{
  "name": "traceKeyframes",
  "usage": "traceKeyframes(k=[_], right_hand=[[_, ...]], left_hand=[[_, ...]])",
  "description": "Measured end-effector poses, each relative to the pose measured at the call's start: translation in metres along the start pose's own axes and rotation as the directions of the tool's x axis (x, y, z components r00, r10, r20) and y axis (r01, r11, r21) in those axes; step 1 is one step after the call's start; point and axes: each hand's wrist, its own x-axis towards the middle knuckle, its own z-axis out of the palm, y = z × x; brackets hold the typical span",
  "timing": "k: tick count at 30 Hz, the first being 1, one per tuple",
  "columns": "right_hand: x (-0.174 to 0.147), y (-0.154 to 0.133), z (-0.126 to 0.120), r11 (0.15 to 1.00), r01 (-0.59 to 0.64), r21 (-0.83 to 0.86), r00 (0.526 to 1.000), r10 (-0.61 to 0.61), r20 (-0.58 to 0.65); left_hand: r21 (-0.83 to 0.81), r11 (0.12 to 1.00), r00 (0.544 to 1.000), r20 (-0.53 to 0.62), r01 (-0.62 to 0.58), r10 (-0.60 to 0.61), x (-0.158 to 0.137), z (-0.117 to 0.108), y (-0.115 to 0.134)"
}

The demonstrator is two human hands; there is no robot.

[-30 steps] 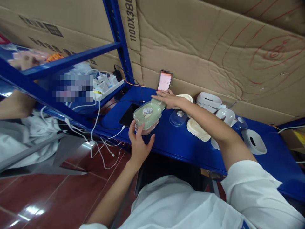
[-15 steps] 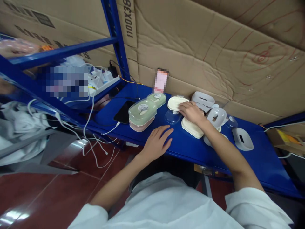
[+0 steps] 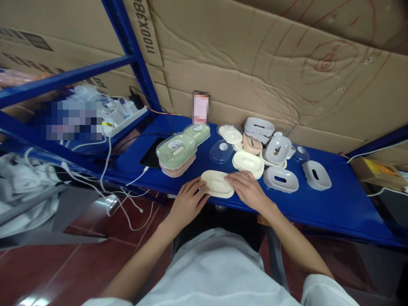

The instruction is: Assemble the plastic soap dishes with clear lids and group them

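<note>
Cream plastic, an oval soap-dish tray (image 3: pixel 217 183) lies flat near the front edge of the blue shelf (image 3: pixel 334 208), long axis running left to right between the hands. Left hand (image 3: pixel 188 204) and right hand (image 3: pixel 247 189) pinch its ends. Beyond the fingers, cardboard (image 3: pixel 142 29) reads "1100X38", the rest cut off; blurring hides a propped card (image 3: pixel 200 108).

A black phone (image 3: pixel 152 157) lies left on the blue shelf (image 3: pixel 334 208), white cables (image 3: pixel 105 170) trailing off. Grey oval lids (image 3: pixel 280 179) sit right; cardboard (image 3: pixel 255 63) stands behind.
</note>
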Motion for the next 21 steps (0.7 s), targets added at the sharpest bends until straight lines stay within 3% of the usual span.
traceKeyframes(k=[3, 6, 8, 12, 16, 18, 21], right_hand=[[0.015, 0.016, -0.011, 0.979, -0.148, -0.138, 0.989, 0.149, -0.006], [0.007, 0.027, -0.027, 0.935, -0.279, -0.220, 0.960, 0.275, -0.047], [-0.021, 0.034, -0.039, 0.898, -0.369, -0.237, 0.929, 0.354, -0.108], [-0.107, 0.053, -0.055, 0.772, -0.563, -0.294, 0.826, 0.515, -0.229], [-0.168, 0.071, -0.047, 0.760, -0.591, -0.271, 0.804, 0.527, -0.275], [-0.173, 0.071, -0.035, 0.756, -0.602, -0.258, 0.786, 0.501, -0.363], [-0.155, 0.050, -0.009, 0.782, -0.589, -0.206, 0.771, 0.467, -0.433]], left_hand=[[0.004, 0.999, 0.998, -0.044, 0.040, -0.040, -0.006, -0.009, -0.001], [-0.031, 0.998, 0.993, -0.103, 0.059, -0.061, -0.007, -0.011, -0.001], [-0.057, 0.997, 0.990, -0.125, 0.060, -0.066, -0.008, -0.008, -0.001], [-0.105, 0.993, 0.987, -0.141, 0.058, -0.073, -0.010, -0.001, -0.003], [-0.106, 0.994, 0.988, -0.147, 0.030, -0.046, -0.009, 0.002, -0.001], [-0.096, 0.995, 0.989, -0.143, 0.015, -0.029, -0.009, 0.002, 0.001], [-0.092, 0.996, 0.988, -0.148, 0.024, -0.037, -0.011, 0.001, 0.004]])
